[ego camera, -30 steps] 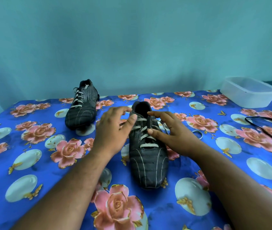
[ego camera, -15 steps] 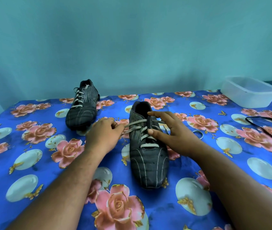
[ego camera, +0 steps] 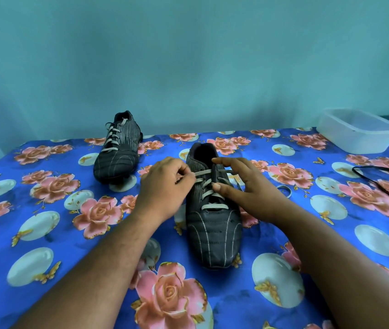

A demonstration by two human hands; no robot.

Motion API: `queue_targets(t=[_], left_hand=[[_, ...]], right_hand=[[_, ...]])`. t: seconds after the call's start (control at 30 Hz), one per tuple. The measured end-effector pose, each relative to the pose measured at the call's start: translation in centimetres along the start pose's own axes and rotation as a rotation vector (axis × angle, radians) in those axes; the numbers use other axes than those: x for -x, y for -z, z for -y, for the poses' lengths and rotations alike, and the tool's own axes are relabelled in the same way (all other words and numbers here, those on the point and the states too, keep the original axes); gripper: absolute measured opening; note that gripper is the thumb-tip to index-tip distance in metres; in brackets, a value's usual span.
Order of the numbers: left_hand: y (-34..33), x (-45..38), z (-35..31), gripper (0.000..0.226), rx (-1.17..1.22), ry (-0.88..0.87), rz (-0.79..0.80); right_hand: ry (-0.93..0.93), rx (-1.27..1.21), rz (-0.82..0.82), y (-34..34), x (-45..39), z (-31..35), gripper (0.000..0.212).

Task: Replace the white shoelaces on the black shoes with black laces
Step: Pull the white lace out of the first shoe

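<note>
A black shoe (ego camera: 213, 236) with white laces (ego camera: 209, 187) lies in the middle of the table, toe toward me. My left hand (ego camera: 165, 188) pinches the upper white lace at the shoe's left side. My right hand (ego camera: 248, 188) rests on the shoe's right side, thumb pressing the tongue area, fingers spread and fairly straight. A second black shoe (ego camera: 118, 153) with white laces stands farther back on the left. Black laces (ego camera: 383, 179) lie loose at the right edge.
A blue flowered cloth (ego camera: 46, 210) covers the table. A clear plastic tub (ego camera: 359, 131) sits at the back right corner. A small ring-like loop (ego camera: 284, 189) lies just right of the near shoe. A teal wall stands behind.
My left hand moved from beside the shoe back to its laces and now pinches the top lace. My right hand stays on the shoe's right side.
</note>
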State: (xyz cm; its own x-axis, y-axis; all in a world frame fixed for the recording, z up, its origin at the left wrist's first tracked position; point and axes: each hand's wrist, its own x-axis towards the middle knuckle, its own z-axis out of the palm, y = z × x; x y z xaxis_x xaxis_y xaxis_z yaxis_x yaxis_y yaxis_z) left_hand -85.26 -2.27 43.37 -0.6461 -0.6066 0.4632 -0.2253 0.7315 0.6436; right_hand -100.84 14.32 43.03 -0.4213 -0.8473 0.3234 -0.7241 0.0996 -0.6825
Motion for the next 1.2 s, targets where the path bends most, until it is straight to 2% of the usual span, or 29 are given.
queue_targets(t=[0.13, 0.23, 0.3, 0.4, 0.57, 0.7, 0.87, 0.93, 1.07, 1.2], left_hand=[[1.2, -0.2, 1.1, 0.032, -0.231, 0.231, 0.051], [1.5, -0.2, 1.3, 0.029, -0.305, 0.261, 0.069], [1.4, -0.2, 0.9, 0.032, -0.232, 0.169, 0.011], [0.8, 0.3, -0.1, 0.049, -0.150, -0.017, -0.010], [0.1, 0.4, -0.7, 0.025, -0.083, -0.105, -0.019], [0.6, 0.4, -1.1, 0.020, 0.100, 0.019, 0.006], [1.2, 0.3, -0.6, 0.022, 0.119, 0.196, -0.012], [1.2, 0.1, -0.4, 0.022, 0.111, 0.247, 0.047], [0.6, 0.2, -0.4, 0.036, 0.111, 0.262, 0.148], [0.1, 0.2, 0.4, 0.029, 0.162, 0.255, 0.168]], right_hand=[[-0.003, 0.000, 0.010, 0.0, -0.1, -0.1, 0.056], [-0.014, -0.005, 0.015, 0.0, -0.1, -0.2, 0.058], [-0.012, -0.008, 0.014, 0.0, -0.1, -0.1, 0.057], [-0.010, -0.007, 0.012, 0.1, -0.1, -0.1, 0.057], [-0.015, -0.026, 0.026, 0.2, 0.0, 0.1, 0.055], [-0.051, -0.015, 0.031, 0.2, 0.0, 0.4, 0.062], [-0.214, -0.092, 0.105, 1.2, 0.1, 0.7, 0.074], [-0.260, -0.144, 0.133, 1.4, 0.1, 0.6, 0.078], [-0.285, -0.182, 0.098, 1.3, 0.2, 0.9, 0.062], [-0.273, -0.184, -0.058, 0.1, 0.0, 1.2, 0.042]])
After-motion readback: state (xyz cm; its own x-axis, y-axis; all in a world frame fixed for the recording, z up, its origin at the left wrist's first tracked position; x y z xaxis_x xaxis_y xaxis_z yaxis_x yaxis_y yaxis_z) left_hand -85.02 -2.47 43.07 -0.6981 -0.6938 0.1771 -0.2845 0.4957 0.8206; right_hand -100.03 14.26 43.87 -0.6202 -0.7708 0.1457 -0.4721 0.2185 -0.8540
